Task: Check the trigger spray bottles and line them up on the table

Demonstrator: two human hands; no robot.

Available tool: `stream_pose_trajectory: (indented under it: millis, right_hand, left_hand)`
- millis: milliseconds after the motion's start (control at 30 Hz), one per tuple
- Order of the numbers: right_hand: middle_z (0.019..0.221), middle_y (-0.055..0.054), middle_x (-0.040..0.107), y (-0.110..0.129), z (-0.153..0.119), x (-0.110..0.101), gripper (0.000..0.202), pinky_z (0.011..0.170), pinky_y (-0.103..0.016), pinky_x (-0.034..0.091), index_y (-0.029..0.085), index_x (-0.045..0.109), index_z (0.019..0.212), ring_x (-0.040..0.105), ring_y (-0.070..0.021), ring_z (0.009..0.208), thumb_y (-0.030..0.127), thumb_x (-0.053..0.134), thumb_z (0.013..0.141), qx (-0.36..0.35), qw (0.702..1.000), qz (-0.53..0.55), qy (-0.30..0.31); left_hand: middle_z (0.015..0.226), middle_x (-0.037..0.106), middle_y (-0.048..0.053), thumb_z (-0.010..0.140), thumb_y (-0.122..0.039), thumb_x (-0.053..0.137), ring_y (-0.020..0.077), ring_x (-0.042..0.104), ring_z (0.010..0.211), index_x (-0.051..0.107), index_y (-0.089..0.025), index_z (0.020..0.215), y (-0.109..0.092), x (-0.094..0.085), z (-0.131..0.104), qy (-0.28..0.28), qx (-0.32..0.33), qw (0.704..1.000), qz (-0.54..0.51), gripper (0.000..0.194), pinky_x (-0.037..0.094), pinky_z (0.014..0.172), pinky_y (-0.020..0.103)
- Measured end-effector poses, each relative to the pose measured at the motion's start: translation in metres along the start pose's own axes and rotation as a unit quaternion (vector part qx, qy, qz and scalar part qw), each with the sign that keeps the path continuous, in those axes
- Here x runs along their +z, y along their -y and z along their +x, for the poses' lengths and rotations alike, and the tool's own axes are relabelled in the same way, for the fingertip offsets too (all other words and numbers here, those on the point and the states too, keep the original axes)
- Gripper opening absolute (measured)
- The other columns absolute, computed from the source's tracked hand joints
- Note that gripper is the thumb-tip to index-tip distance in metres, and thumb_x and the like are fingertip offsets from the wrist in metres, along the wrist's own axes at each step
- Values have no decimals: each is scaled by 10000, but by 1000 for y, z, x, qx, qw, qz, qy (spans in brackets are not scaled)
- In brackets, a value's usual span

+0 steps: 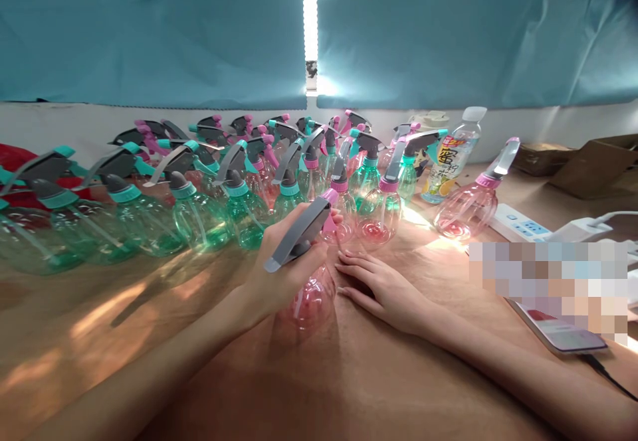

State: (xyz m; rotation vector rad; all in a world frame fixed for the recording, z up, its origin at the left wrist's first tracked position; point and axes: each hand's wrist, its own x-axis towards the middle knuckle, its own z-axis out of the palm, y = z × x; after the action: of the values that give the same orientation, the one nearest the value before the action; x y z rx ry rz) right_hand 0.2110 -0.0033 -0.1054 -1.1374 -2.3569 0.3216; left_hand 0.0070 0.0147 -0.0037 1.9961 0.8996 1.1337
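Observation:
A pink spray bottle (310, 305) with a grey and pink trigger head stands before me on the wooden table (379, 388). My left hand (279, 262) is wrapped around its neck, just under the spray head, and hides the collar. Flat on the table to the right of that bottle lies my right hand (379, 285), fingers stretched out and holding nothing. Its fingertips are close to the bottle; whether they touch it I cannot tell. Right behind stand more pink spray bottles, one (379, 212) with a pink collar.
Several green spray bottles (199, 218) line the left and back. Another pink spray bottle (466, 205) leans at the right, near a labelled drink bottle (446, 162). A power strip (521, 223), a phone (558, 328) with a cable and a cardboard box (598, 165) are farther right.

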Motion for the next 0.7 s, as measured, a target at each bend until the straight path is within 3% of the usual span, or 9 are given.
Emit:
stream_pose_trajectory:
  millis: [200, 500, 700]
  right_hand:
    - [1357, -144, 575, 0, 0, 0, 411, 1072, -484, 430, 137, 586, 1287, 499, -278, 1293, 354, 536, 942, 0, 1000, 1, -2]
    - [1353, -132, 581, 0, 0, 0, 399, 1066, -485, 436, 164, 587, 1287, 499, -276, 1293, 355, 540, 939, -1, 1000, 4, -4]
    - [1342, -135, 589, 0, 0, -1, 406, 1061, -474, 443, 134, 585, 1282, 504, -273, 1286, 358, 524, 948, -2, 1000, -4, 4]
  left_hand:
    - [656, 459, -39, 767, -158, 540, 113, 383, 550, 591, -210, 928, 2, 1, -1, -4, 4, 1000, -10, 177, 524, 683, 319]
    - [664, 482, -33, 766, -174, 534, 122, 406, 558, 611, -207, 978, 1, 0, -1, -5, 6, 1000, -3, 228, 496, 637, 305]
    - [646, 527, -29, 731, -159, 518, 125, 474, 560, 578, -200, 807, -6, -2, 0, -2, -4, 1000, 20, 106, 430, 563, 273]
